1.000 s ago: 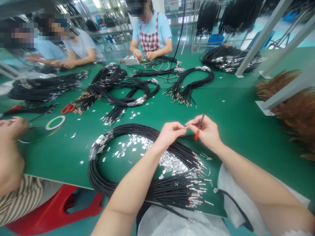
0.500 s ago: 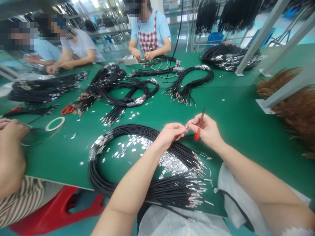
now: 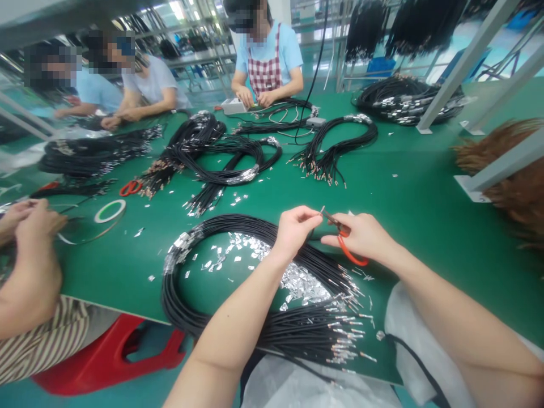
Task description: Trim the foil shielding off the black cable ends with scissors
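My left hand (image 3: pixel 298 228) is closed in a pinch on the end of a black cable; a thin, light-coloured tip sticks up past the fingertips. My right hand (image 3: pixel 361 233) holds small scissors with red handles (image 3: pixel 353 254), their blades pointing left at that tip. Below my hands lies a looped bundle of black cables (image 3: pixel 225 222), wrapped with silver foil at its left bend. Its many ends, with silver and copper tips, spread out at the right. Foil scraps (image 3: pixel 304 281) are heaped inside the loop.
More black cable bundles (image 3: pixel 238 170) lie across the green table (image 3: pixel 408 221). A tape roll (image 3: pixel 110 211) and red-handled scissors (image 3: pixel 130 188) lie left, beside a co-worker's hands (image 3: pixel 36 218). Other people sit opposite. Metal posts (image 3: pixel 474 190) and brown bristly material (image 3: pixel 501 192) stand right.
The scissors have turned from upright in my right hand to pointing left, with the blades now at the cable tip. The view has shifted slightly left.
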### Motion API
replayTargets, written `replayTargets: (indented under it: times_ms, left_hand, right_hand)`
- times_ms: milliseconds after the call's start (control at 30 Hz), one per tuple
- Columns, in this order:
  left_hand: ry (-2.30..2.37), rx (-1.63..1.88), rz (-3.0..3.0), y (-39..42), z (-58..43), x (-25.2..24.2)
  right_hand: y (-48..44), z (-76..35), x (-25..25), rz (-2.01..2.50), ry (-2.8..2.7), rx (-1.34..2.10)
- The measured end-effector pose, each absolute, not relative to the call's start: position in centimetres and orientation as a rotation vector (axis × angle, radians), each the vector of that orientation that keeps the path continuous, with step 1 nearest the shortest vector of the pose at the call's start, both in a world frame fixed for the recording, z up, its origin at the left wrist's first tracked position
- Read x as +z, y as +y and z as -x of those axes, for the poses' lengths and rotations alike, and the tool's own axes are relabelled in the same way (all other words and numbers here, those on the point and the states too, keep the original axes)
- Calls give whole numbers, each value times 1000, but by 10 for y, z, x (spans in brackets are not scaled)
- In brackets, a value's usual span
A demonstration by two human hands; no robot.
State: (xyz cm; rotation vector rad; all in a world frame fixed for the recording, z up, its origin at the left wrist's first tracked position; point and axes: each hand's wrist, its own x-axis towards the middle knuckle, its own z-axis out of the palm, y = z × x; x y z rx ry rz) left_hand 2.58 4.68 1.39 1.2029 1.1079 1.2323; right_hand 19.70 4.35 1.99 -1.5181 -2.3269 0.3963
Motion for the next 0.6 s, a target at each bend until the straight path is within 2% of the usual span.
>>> replayTargets:
  times_ms: [367,600]
  left_hand:
    - [1094,1210,-1298,43,-29,13]
    - [1062,1206,-1222,43,-27,17]
  right_hand:
    - [39,-196,31,1567,-2435,405]
    - [48,-202,25,1466,-2375,596]
